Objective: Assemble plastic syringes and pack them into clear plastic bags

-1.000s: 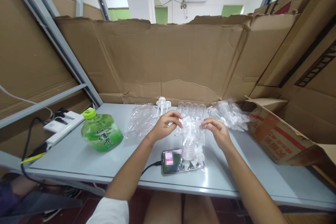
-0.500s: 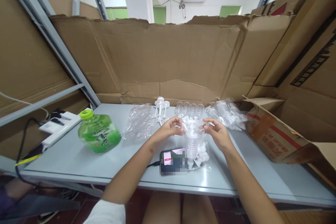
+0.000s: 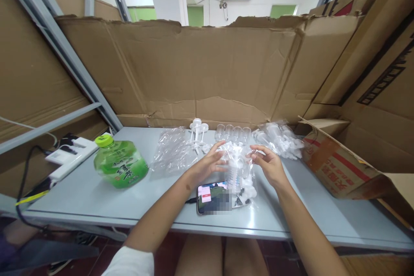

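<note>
In front of me a clear plastic bag (image 3: 239, 161) stands over the table, holding white plastic parts (image 3: 249, 192) and a clear ribbed cylinder (image 3: 234, 180). My right hand (image 3: 268, 163) pinches the bag's upper right edge between thumb and fingers. At the upper left side of the bag is my left hand (image 3: 210, 163), its fingers spread apart; it seems to be beside the film rather than gripping it. Behind the bag stand several clear ribbed cups (image 3: 233, 132) in a row. White plunger-like parts (image 3: 197, 131) lie past my left hand.
A phone (image 3: 211, 200) on a cable lies just below the bag. To the left are clear empty bags (image 3: 171, 148), a green bottle (image 3: 121, 164) and a power strip (image 3: 73, 157). Filled bags (image 3: 281, 140) and a cardboard box (image 3: 339, 164) are on the right. Cardboard walls (image 3: 207, 64) enclose the table.
My left hand's fingers have spread and come off the bag's left edge. The bag has shifted slightly, while my right hand stays at its right edge.
</note>
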The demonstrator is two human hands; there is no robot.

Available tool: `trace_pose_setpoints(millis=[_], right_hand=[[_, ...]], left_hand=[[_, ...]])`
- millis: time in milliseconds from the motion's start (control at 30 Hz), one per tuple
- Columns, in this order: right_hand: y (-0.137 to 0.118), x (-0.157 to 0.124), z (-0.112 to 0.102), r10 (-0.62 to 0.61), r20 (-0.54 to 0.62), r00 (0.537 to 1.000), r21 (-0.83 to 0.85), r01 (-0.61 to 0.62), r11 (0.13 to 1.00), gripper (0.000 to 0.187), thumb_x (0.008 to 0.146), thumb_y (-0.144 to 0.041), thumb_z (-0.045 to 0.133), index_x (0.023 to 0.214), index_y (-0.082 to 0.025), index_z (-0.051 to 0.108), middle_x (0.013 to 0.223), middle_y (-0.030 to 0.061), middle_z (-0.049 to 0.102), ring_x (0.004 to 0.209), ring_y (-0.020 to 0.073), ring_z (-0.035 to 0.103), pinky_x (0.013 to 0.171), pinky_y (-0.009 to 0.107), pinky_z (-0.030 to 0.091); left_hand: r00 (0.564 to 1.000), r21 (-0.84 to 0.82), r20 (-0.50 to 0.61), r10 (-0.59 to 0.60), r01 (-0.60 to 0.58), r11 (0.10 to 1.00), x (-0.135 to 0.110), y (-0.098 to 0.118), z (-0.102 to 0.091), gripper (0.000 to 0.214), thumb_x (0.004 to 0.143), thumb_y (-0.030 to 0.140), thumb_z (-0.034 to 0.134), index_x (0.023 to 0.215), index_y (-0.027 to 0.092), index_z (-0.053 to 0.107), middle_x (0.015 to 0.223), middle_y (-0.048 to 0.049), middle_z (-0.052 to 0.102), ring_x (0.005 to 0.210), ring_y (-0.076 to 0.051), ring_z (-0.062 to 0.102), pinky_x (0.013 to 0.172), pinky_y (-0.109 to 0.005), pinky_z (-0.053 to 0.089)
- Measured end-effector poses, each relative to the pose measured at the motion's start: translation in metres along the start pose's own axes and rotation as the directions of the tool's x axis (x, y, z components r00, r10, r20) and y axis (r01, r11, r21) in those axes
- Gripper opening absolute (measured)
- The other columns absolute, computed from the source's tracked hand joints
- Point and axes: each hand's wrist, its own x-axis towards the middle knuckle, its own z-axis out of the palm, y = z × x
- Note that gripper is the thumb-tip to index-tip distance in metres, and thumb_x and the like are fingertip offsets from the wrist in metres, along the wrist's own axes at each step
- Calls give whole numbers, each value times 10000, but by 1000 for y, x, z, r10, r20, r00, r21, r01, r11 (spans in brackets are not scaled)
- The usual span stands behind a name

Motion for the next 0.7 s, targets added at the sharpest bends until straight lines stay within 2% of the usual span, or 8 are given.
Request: trace_pose_setpoints(millis=[100, 200, 300, 400, 467, 533, 633, 700], right_hand=[[0, -1, 0, 13, 3, 1000, 9, -13, 1000, 278, 701, -318, 681, 956, -233, 612, 747, 25, 685, 700, 170, 643, 669, 320, 501], [-1, -1, 0, 17, 9, 1000, 43, -17, 999, 274, 705, -309, 677, 961, -235, 611, 751, 21, 670, 717, 177, 647, 681, 338, 514], [-2, 0, 0, 6, 9, 1000, 93, -7, 996, 259, 708, -293, 677, 955, -245, 617, 780, 13, 638, 764, 178, 646, 695, 331, 517], [-6, -1, 1, -15, -23, 1000, 122, 18, 992, 340, 690, -287, 691, 1015, -290, 590, 887, 3, 584, 802, 181, 641, 696, 321, 518], [-10, -2, 2, 2, -33, 999, 146, 3, 989, 437, 692, -300, 689, 1098, -341, 533, 963, 1, 556, 824, 182, 635, 715, 333, 515], [-12, -4, 3, 59, 6, 998, 174, -59, 983, 486, 709, -337, 671, 1155, -364, 481, 1024, 11, 546, 846, 187, 629, 745, 355, 507], [-11, -6, 5, 159, 106, 982, 165, -175, 971, 473, 711, -388, 662, 1147, -318, 491, 1025, 34, 575, 844, 196, 625, 738, 351, 491], [-9, -7, 9, 211, 145, 967, 90, -225, 970, 412, 694, -383, 681, 1064, -256, 550, 916, 38, 624, 789, 185, 624, 697, 316, 474]], left_hand=[[995, 27, 32, -95, 94, 995, 0, -9, 4, 824, 655, 335, 721, 1333, 326, 251, 1094, -89, 525, 896, -192, 587, 746, -323, 467], [991, 59, -20, -131, 132, 989, 5, -20, 4, 805, 611, 252, 763, 1294, 259, 339, 1044, -95, 552, 866, -186, 599, 758, -317, 462], [994, 59, -58, -90, 94, 994, 9, -24, 1, 643, 600, 255, 768, 1174, 191, 484, 1004, -92, 589, 861, -176, 603, 777, -295, 450], [996, 67, -57, -68, 71, 995, 10, -22, 0, 490, 624, 294, 748, 1059, 165, 564, 918, -68, 621, 793, -146, 606, 748, -266, 444], [996, 85, -73, -56, 62, 994, 10, -21, 1, 460, 631, 310, 740, 1037, 163, 580, 887, -60, 630, 776, -138, 603, 746, -261, 438], [994, 98, -109, -20, 31, 995, 10, -20, 2, 486, 617, 307, 750, 1050, 166, 579, 905, -65, 634, 812, -149, 602, 773, -271, 431], [989, 125, -136, 53, -35, 991, 9, -18, 4, 521, 615, 303, 751, 1082, 164, 568, 958, -84, 631, 884, -179, 594, 817, -296, 421], [988, 146, -130, 88, -68, 987, 9, -17, 5, 509, 628, 301, 742, 1084, 157, 569, 965, -92, 632, 909, -193, 590, 829, -305, 417]])
